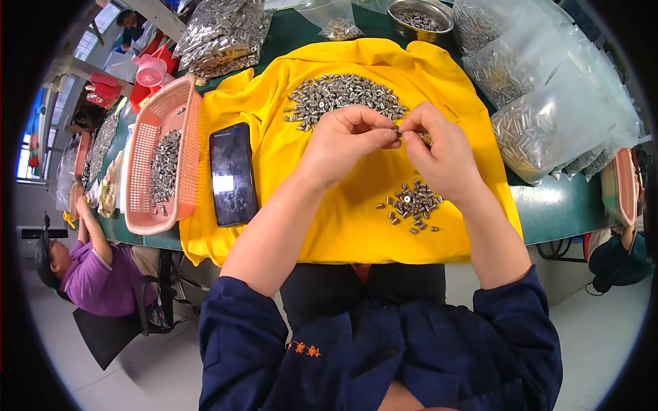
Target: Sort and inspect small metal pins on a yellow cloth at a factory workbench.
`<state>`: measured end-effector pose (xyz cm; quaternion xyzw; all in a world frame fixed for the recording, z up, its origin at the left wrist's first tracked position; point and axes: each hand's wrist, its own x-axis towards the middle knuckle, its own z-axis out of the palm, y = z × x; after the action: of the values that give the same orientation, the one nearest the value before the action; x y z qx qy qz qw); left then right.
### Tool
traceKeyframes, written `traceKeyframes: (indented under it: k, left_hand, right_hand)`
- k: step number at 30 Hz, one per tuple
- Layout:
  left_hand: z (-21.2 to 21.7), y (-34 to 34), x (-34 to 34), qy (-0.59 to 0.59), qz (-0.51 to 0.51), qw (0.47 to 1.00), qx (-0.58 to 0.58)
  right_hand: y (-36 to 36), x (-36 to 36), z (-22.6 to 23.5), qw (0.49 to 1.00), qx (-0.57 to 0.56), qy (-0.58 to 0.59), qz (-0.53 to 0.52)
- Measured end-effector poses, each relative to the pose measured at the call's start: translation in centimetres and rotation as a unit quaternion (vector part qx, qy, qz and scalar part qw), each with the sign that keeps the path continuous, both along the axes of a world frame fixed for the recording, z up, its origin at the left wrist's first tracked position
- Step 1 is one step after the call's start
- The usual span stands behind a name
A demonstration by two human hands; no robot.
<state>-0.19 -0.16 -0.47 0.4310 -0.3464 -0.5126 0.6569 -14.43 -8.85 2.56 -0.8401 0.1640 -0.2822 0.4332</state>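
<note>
My left hand (346, 142) and my right hand (442, 152) meet above a yellow cloth (308, 229). Thumbs and forefingers pinch a small dark metal piece (398, 133) between them, mostly covered by the fingertips. Something brass-coloured (426, 139) shows within my right hand's curled fingers, too small to make out. Beyond the hands lies a large heap of small silvery metal cylinders (346, 94). A smaller pile of similar metal parts (415, 203) is nearer me, below my right hand; some pieces show a pale centre.
Left of the cloth stands a pink plastic basket (141, 171) of metal parts, beside a black phone (232, 175). Bagged parts (226, 34) and a metal bowl (421, 20) are at the back. Large clear bags (531, 127) crowd the right. A person in purple (110, 277) sits left.
</note>
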Motion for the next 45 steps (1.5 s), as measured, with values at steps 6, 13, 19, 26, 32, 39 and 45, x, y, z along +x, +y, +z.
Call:
traceKeyframes:
  k: [6, 13, 19, 26, 32, 39, 45]
  left_hand:
    - [0.4, -0.2, -0.1, 0.004, 0.039, 0.999, 0.023]
    - [0.0, -0.6, 0.0, -0.001, 0.044, 0.999, 0.009]
    - [0.6, 0.1, -1.6, -0.397, -0.027, 0.916, 0.048]
    - [1.0, 0.6, 1.5, -0.571, 0.134, 0.809, -0.037]
    - [0.1, 0.1, 2.5, -0.689, 0.136, 0.712, 0.008]
    - [-0.6, 0.0, 2.0, -0.724, 0.123, 0.678, 0.018]
    - [0.3, -0.4, 1.4, -0.652, 0.128, 0.747, 0.021]
  right_hand:
    - [0.2, 0.5, -0.4, 0.998, 0.054, -0.020, -0.029]
    - [-0.9, 0.4, -1.5, 0.994, 0.105, -0.042, -0.009]
    - [-1.8, -0.1, -0.4, 0.991, -0.029, -0.070, -0.109]
    - [-1.5, 0.1, -0.1, 0.994, 0.000, -0.048, -0.102]
    - [-1.5, 0.3, -0.8, 0.993, -0.016, -0.070, -0.090]
    - [-0.8, 0.2, -0.2, 0.996, 0.018, -0.026, -0.079]
    - [-1.1, 0.2, -0.8, 0.996, -0.008, -0.038, -0.077]
